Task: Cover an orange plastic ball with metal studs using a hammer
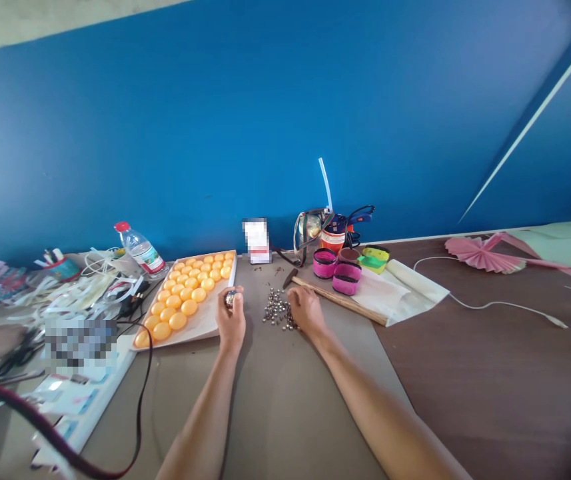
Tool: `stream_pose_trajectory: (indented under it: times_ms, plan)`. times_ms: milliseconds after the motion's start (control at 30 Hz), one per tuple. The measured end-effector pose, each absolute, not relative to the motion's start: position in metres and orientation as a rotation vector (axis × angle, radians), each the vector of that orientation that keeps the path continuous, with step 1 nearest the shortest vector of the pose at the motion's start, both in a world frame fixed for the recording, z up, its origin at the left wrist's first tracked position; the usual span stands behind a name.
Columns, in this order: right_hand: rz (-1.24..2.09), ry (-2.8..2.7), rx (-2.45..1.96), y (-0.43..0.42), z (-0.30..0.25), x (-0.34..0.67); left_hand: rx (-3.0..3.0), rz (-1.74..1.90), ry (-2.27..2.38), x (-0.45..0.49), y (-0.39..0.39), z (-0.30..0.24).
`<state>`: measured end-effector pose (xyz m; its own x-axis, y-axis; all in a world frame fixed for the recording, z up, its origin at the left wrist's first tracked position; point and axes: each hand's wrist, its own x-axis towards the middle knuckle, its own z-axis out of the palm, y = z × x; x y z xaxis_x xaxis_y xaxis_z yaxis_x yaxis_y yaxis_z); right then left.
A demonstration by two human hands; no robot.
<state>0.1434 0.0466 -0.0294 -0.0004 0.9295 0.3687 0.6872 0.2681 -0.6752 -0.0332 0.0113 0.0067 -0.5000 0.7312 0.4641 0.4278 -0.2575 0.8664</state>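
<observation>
My left hand [230, 319] is closed around a small round ball covered in shiny studs [230, 298], held just right of a white tray [205, 319] that carries several orange balls [188, 293]. My right hand [305, 310] rests on the grey table beside a heap of small silver studs [276, 310], its fingertips down among them in a pinch. Whether it holds a stud is too small to tell.
A hammer [338, 298] lies behind my right hand, next to pink and green tape rolls [346, 278] and white paper. A water bottle [141, 251], paper strips and cables clutter the left. A glue gun [358, 218] and pink paper fans [482, 253] sit further back right.
</observation>
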Motion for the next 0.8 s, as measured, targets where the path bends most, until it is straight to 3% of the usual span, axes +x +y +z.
stream_pose_trajectory:
  times_ms: [267, 800]
  plan:
    - [0.295, -1.79, -1.476, 0.044, -0.021, 0.14, 1.377, 2.101, 1.641, -0.026, 0.012, 0.027]
    - [0.238, -2.465, -0.805, -0.002, -0.004, 0.049, 1.295, 2.142, 1.398, -0.039, 0.021, 0.061]
